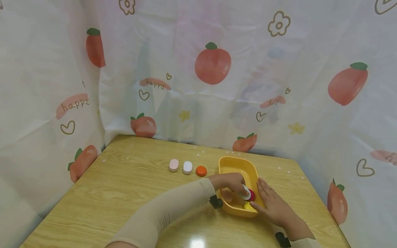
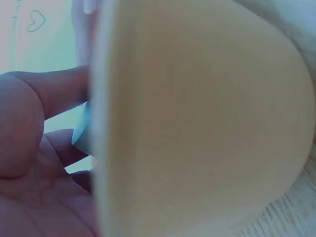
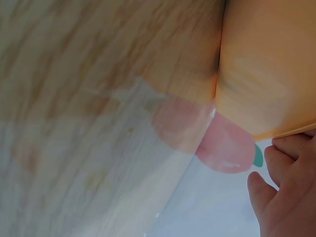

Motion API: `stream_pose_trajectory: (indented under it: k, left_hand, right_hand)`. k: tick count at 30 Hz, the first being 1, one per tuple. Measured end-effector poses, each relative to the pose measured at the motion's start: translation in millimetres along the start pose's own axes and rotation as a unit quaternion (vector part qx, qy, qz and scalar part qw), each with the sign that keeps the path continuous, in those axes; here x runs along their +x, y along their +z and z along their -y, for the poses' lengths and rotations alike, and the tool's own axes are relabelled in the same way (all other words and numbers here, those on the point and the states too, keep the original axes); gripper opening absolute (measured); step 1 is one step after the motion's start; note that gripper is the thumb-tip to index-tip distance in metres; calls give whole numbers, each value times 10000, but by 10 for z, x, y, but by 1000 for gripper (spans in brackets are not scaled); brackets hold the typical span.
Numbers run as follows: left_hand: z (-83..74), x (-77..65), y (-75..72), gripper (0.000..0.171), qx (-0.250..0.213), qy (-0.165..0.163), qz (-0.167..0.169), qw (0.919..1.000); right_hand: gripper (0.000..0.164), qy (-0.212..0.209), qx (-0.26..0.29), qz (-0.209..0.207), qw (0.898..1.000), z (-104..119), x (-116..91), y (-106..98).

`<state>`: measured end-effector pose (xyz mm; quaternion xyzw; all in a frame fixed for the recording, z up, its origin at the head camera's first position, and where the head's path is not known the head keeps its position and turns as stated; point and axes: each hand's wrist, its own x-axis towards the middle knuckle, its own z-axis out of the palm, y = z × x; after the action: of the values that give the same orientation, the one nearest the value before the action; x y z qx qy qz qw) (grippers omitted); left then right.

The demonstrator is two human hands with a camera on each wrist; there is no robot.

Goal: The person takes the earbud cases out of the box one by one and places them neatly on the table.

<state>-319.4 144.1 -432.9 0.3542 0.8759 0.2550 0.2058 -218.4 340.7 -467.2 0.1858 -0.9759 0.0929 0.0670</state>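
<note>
My left hand (image 1: 232, 182) reaches down into a yellow plastic bin (image 1: 221, 165), its fingers curled around a small white object with a dark pink end (image 1: 252, 195). Part of that object shows pale between the fingers (image 2: 61, 91) in the left wrist view, the rest hidden behind the bin's wall (image 2: 197, 118). Against the bin's right rim lies my right hand (image 1: 277, 208), fingers fairly straight and the thumb reaching over the edge. A bright yellow item (image 1: 248, 206) lies in the bin's near right corner, partly covered by the right thumb.
Left of the bin, a pale pink oval piece (image 1: 173, 165), a white oval piece (image 1: 187, 167) and an orange round piece (image 1: 201, 171) stand in a row on the wooden table (image 1: 130, 186). A fruit-printed curtain (image 1: 180, 41) hangs behind and along both sides.
</note>
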Motion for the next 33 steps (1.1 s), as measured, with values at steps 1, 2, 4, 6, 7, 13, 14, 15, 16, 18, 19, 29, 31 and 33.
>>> stream_pose_trajectory:
  k: [1,2,4,6,7,13,14,15,16,18,19,29,31,33]
  left_hand:
    - [-7,-11,-1,22,-118,-3,-21,9999]
    - [-12,-18,-2,22,-250,12,-26,9997]
    - [-20,-26,0,22,-467,20,-53,9989]
    - [-12,-16,7,22,-646,87,-68,9979]
    - [-5,-13,10,22,-693,120,-78,9975]
    - [9,-22,-2,25,-1087,-186,-386,9931]
    - [10,-29,-9,26,-1153,-264,-479,9918]
    - [12,-36,-14,28,-1232,-326,-569,9902]
    - [17,-46,-22,29,-1292,-354,-656,9888]
    - [29,-63,-35,30,-1480,-378,-796,9851]
    - [36,-73,-43,31,-1603,-381,-843,9827]
    - [115,-152,-137,27,-2920,-517,-992,9499]
    - [148,-167,-151,29,-3164,-466,-1008,9421]
    - [193,-169,-163,32,-3375,-372,-1006,9352]
  right_hand:
    - [85,-7,-14,-1,10000,-2,0,3]
    - [85,-8,-17,-3,10000,-2,-2,4]
    - [84,-15,-1,-9,10000,-3,-7,8]
    - [84,16,25,23,10000,-1,-12,13]
    - [84,6,27,18,10000,1,-14,14]
    - [83,-3,19,-3,10000,12,-14,21]
    - [83,-6,9,-11,10000,13,-14,24]
    - [83,-10,8,-21,10000,14,-14,24]
    - [83,-16,6,-27,10000,15,-14,24]
    - [83,-28,6,-47,10000,14,-12,25]
    - [83,-33,2,-52,10000,13,-11,23]
    - [84,-52,-6,-79,10000,-17,5,33]
    - [84,-39,-1,-67,10000,-17,7,30]
    - [84,-30,-11,-60,10000,-16,10,24]
